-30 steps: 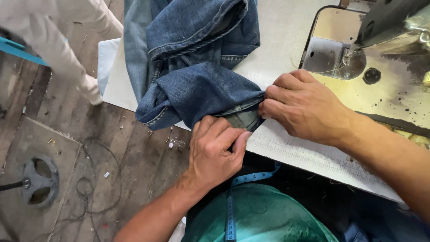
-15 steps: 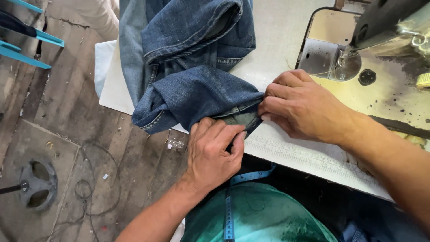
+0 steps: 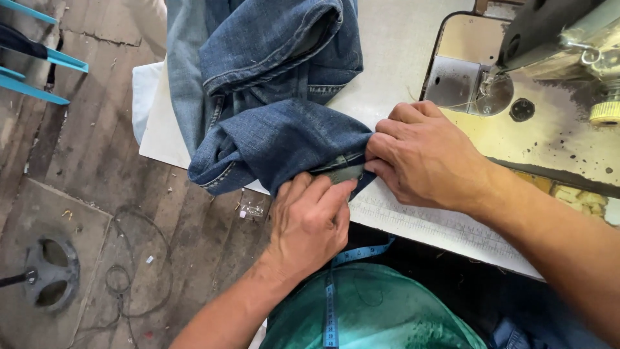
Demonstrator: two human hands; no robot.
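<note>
A pair of blue jeans [image 3: 271, 84] lies bunched on the white sewing table [image 3: 387, 71], part of it hanging over the near edge. My left hand [image 3: 310, 220] presses on the folded denim hem at the table's edge, fingers pinching it. Beside it, my right hand [image 3: 423, 155] grips the same fold from the right, knuckles up. Both hands touch at the hem, where a dark strip of cloth shows between the fingers.
A sewing machine [image 3: 555, 39] stands at the right on its worn metal plate [image 3: 555, 136]. A blue tape measure [image 3: 330, 304] hangs over my green shirt. Below left are a wooden floor, loose cables [image 3: 129, 278] and a round pedal base [image 3: 45, 278]. Blue bars [image 3: 39, 71] at top left.
The view has shifted slightly; a pale cloth at the top left has left the frame. My hands stay on the hem, the fingers kneading the fold a little tighter.
</note>
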